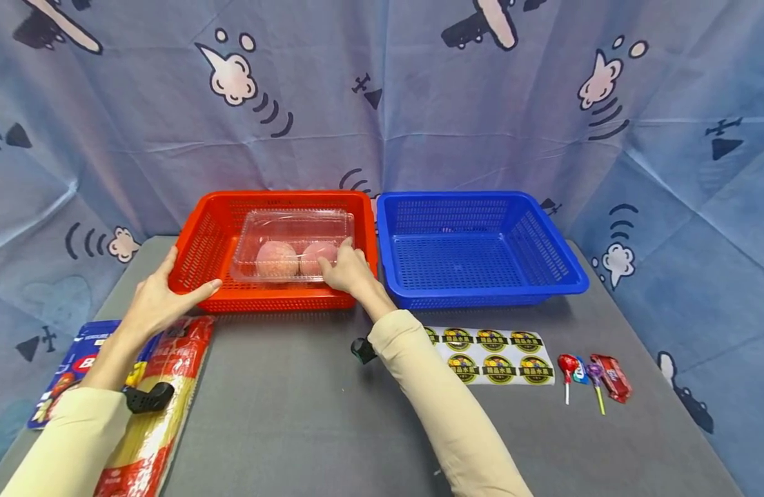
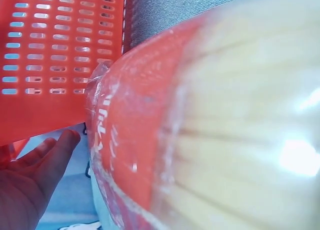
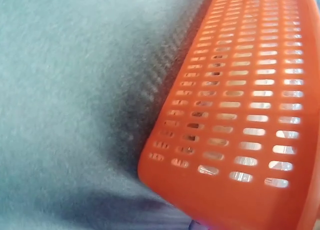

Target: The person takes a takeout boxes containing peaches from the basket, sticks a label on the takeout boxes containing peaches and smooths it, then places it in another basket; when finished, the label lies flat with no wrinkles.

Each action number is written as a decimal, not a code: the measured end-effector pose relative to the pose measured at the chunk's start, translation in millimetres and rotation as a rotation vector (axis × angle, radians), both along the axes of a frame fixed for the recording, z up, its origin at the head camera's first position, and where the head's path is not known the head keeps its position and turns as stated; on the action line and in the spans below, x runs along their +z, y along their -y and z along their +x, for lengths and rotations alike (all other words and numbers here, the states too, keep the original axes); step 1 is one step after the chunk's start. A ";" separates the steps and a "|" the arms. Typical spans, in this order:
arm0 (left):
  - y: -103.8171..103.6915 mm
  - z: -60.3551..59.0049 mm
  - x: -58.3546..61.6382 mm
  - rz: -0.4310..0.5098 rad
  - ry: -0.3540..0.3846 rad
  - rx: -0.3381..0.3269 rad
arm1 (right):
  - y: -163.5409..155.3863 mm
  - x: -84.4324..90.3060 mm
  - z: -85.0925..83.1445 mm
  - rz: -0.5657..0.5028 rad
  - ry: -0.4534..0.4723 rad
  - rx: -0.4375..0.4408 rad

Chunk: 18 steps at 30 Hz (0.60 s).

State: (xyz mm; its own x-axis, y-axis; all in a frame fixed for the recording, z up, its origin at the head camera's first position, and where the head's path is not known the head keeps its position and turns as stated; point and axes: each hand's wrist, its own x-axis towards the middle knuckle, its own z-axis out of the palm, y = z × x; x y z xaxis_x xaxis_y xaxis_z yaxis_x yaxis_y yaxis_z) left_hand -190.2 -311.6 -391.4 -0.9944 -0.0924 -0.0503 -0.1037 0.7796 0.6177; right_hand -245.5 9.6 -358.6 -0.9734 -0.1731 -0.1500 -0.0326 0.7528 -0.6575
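Observation:
A clear plastic box with two pinkish, peach-like round fruits inside lies in the red basket. At the box's right front corner, my right hand grips it, thumb on top and forefinger along the side; its other fingers are hidden. The right wrist view shows only the red basket's wall and the table. My left hand is at the basket's left front corner, thumb and fingers spread and nothing held. In the left wrist view, part of that hand appears below the basket wall.
A blue basket stands right of the red one. Before it lie a sticker sheet, lollipops and small wrapped packets. Under my left forearm are a noodle-like red and yellow bag and a blue packet. A curtain hangs behind.

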 end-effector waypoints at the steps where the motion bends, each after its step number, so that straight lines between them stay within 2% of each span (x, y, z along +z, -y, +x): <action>1: 0.1 0.2 0.2 -0.001 0.000 0.000 | 0.8 0.3 -0.1 -0.007 0.011 -0.015; 5: 0.7 0.5 0.2 0.003 0.005 -0.004 | 1.9 1.2 -0.7 -0.070 0.058 -0.069; 12: 0.1 0.4 0.1 0.002 0.002 -0.007 | 2.4 -1.6 -0.5 -0.236 0.052 -0.150; 18: -0.1 0.6 0.6 0.003 -0.003 -0.005 | 2.6 -0.1 -0.8 -0.469 0.184 -0.182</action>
